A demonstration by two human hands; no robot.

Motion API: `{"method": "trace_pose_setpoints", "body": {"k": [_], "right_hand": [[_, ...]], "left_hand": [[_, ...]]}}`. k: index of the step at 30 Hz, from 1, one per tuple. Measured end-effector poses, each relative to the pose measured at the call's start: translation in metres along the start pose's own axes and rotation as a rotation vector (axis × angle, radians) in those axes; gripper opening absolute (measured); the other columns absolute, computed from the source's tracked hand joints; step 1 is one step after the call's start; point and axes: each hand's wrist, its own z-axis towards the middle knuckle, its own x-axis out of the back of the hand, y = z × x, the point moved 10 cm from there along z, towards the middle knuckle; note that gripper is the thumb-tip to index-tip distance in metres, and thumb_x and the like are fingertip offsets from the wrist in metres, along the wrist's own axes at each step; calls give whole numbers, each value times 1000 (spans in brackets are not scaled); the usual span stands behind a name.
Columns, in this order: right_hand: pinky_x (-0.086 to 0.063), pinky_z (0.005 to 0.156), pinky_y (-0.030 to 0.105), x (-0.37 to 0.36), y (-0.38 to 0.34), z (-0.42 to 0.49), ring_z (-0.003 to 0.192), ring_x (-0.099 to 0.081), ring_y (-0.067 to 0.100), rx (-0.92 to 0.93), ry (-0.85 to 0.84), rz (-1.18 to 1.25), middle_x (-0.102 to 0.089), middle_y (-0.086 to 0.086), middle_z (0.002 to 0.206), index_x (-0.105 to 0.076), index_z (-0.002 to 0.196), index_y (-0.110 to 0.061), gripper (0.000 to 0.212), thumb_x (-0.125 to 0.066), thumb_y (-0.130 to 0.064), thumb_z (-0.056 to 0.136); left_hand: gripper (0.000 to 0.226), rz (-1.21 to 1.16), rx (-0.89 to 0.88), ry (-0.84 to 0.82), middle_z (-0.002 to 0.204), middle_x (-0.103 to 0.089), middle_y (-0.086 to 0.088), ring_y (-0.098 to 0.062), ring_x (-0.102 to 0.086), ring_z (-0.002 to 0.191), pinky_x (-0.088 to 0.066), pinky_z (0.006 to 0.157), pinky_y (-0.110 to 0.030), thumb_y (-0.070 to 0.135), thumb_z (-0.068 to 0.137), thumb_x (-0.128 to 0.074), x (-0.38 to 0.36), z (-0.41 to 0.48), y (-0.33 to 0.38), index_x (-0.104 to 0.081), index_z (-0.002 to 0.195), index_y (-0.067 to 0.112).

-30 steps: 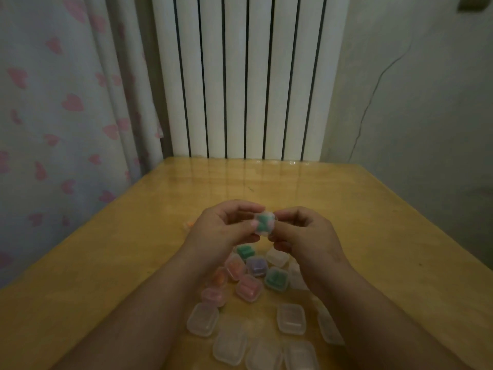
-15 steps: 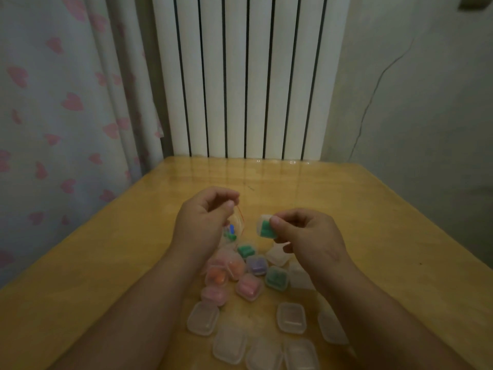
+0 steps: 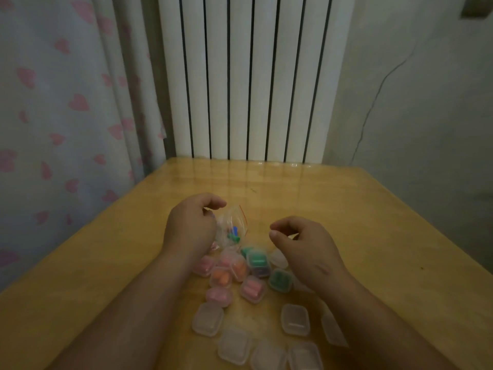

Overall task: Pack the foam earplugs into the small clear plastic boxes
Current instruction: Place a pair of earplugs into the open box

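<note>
My left hand [image 3: 190, 225] holds a small clear zip bag [image 3: 232, 222] just above the table; blue and green foam earplugs [image 3: 234, 234] show inside it. To the right, my right hand [image 3: 301, 245] hovers with loosely curled fingers and holds nothing. Between and below the hands lies a cluster of small clear boxes filled with earplugs: a green one [image 3: 257, 259], another green one [image 3: 280, 281], orange [image 3: 221, 277], pink [image 3: 253, 289]. Several empty closed boxes [image 3: 208, 319] lie nearer to me.
The wooden table [image 3: 373, 236] stands against a white radiator [image 3: 253, 76]. A curtain with pink hearts [image 3: 66, 116] hangs at the left, and a cracked wall is at the right. My forearms cover part of the box pile.
My hands parted. The right hand let go of the green-filled box, which now lies on the pile. The left hand picked up the zip bag of earplugs.
</note>
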Motion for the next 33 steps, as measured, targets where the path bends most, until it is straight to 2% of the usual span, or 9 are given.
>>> {"method": "trace_pose_setpoints", "body": {"k": [3, 9, 13, 17, 22, 25, 28, 30, 33], "right_hand": [[-39, 63, 10, -8, -3, 5, 78, -54, -1, 24, -48, -62, -65, -15, 98, -69, 105, -31, 16, -61, -28, 92], [-50, 78, 23, -43, -19, 26, 94, -62, 9, 10, -233, -171, -69, -9, 104, -71, 105, -28, 21, -55, -18, 95], [-54, 86, 31, -65, -35, 38, 95, -64, 14, 39, -274, -245, -71, -4, 103, -74, 98, -27, 22, -57, -14, 90], [-53, 72, 30, -91, -41, 40, 87, -65, 22, 56, -370, -382, -70, 4, 93, -72, 87, -23, 15, -58, -16, 86], [-51, 86, 34, -109, -48, 36, 100, -62, 29, 37, -589, -628, -65, 11, 115, -67, 115, -8, 26, -59, -18, 92], [-51, 86, 34, -108, -49, 41, 105, -61, 30, 6, -611, -722, -62, 13, 122, -62, 122, -6, 34, -63, -20, 90], [-49, 85, 36, -113, -57, 41, 101, -60, 32, 52, -635, -696, -59, 12, 95, -64, 97, -8, 11, -56, -15, 94], [-49, 77, 34, -112, -62, 41, 93, -60, 30, 107, -573, -649, -53, 5, 78, -51, 70, -20, 23, -57, -14, 91], [-44, 68, 29, -109, -71, 40, 85, -57, 23, 185, -497, -551, -60, 6, 88, -57, 77, -20, 13, -57, -15, 88]], "left_hand": [[44, 142, -75, -52, 114, -65, 5, -18, -59, 105, -55, 86, -39, -3, 88, -46, -7, -1, 5, -73, 106, 27], [36, 156, 55, -87, 92, -68, 7, -21, -66, 86, -61, 68, -40, -4, 80, -57, -4, 10, -24, -72, 86, 28], [27, 390, 67, -217, 95, -67, 2, -24, -64, 95, -54, 81, -32, 5, 76, -70, -12, 8, -28, -69, 92, 27], [34, 495, 74, -278, 112, -69, 0, -22, -62, 107, -50, 91, -32, 18, 76, -75, -20, 5, -35, -68, 108, 27], [31, 422, 109, -266, 116, -68, -2, -22, -62, 109, -49, 90, -29, 19, 81, -70, -18, 7, -39, -69, 111, 23], [36, 410, 109, -297, 119, -67, -2, -21, -61, 111, -50, 92, -30, 16, 81, -69, -21, 6, -41, -68, 116, 22], [34, 426, 85, -270, 116, -68, 0, -20, -62, 108, -50, 90, -30, 14, 81, -70, -21, 7, -39, -68, 113, 24], [27, 403, 91, -228, 109, -69, 2, -19, -63, 102, -50, 84, -30, 13, 80, -69, -16, 8, -38, -68, 103, 28], [23, 373, 102, -198, 100, -70, 2, -19, -63, 94, -48, 75, -28, 11, 79, -70, -12, 9, -37, -62, 86, 32]]}}
